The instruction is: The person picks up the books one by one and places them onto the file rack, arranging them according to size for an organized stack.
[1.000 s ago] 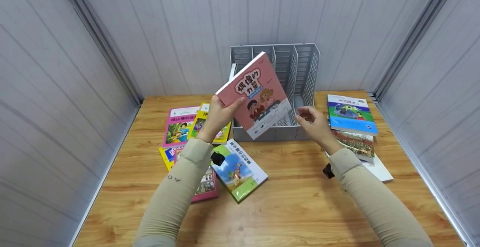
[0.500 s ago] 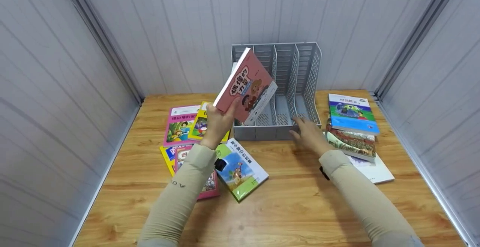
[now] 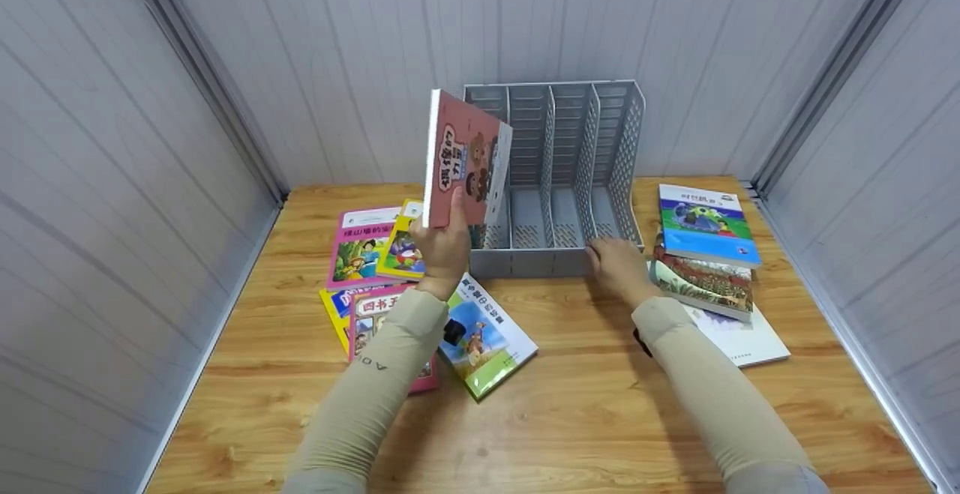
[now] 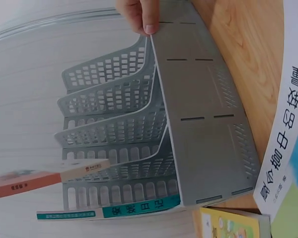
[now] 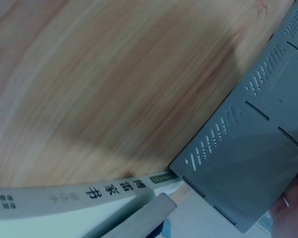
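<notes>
My left hand (image 3: 444, 250) grips a pink book (image 3: 466, 160) by its lower end, thumb on the cover, and holds it upright at the left side of a grey four-slot file rack (image 3: 555, 263). In the left wrist view the spine of the pink book (image 4: 27, 185) faces the rack's slots. A book with a teal spine (image 4: 139, 207) stands in the rack's end slot on that side. My right hand (image 3: 621, 267) grips the rack's front rim near its right corner; in the left wrist view, the fingers (image 4: 150, 20) pinch that rim.
Left of the rack lie pink and yellow books (image 3: 364, 250), with a pink comic-style book (image 3: 375, 306) nearer. A green-and-blue book (image 3: 487, 340) lies in front of the rack. Several books (image 3: 709, 224) are piled at the right. Panel walls enclose the wooden table (image 3: 570, 419).
The pink book has moved left and turned more upright, its spine edge now nearly vertical. My right hand has come down onto the rack's front rim and grips it.
</notes>
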Action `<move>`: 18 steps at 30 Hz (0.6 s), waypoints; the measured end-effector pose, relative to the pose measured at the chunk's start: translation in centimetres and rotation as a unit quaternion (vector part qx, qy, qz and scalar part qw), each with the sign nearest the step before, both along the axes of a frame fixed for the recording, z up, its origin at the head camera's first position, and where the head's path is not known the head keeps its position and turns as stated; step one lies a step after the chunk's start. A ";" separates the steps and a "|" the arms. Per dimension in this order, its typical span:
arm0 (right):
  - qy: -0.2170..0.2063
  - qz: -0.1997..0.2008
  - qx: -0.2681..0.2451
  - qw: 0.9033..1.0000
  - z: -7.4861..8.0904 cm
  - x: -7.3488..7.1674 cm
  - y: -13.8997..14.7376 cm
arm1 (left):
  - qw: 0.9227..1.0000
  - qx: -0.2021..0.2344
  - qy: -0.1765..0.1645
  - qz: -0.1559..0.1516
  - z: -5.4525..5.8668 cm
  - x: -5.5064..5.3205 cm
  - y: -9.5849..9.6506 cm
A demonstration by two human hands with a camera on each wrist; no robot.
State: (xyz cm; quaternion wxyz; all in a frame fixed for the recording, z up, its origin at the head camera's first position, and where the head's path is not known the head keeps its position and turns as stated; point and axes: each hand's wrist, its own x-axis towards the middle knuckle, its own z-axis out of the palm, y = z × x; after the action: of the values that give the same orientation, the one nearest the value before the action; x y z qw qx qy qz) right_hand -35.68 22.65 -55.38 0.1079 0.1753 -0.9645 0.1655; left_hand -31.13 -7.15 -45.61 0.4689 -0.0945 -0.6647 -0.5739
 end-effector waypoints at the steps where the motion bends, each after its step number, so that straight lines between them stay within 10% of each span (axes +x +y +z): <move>1: 0.001 0.001 -0.005 1.000 0.1 0.0 0.1 | 1.000 0.000 0.005 0.010 -0.1 -0.2 0.2; 18: -0.033 -0.006 -0.034 0.999 0.5 0.2 0.2 | 0.982 -0.148 0.014 0.118 -4.2 -4.2 2.5</move>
State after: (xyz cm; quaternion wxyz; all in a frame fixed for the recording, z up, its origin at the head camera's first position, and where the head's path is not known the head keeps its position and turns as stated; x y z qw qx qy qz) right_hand -35.47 22.83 -54.89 0.0828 0.1605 -0.9624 0.2029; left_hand -35.30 -4.64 -49.83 0.5235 -0.0918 -0.7419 -0.4088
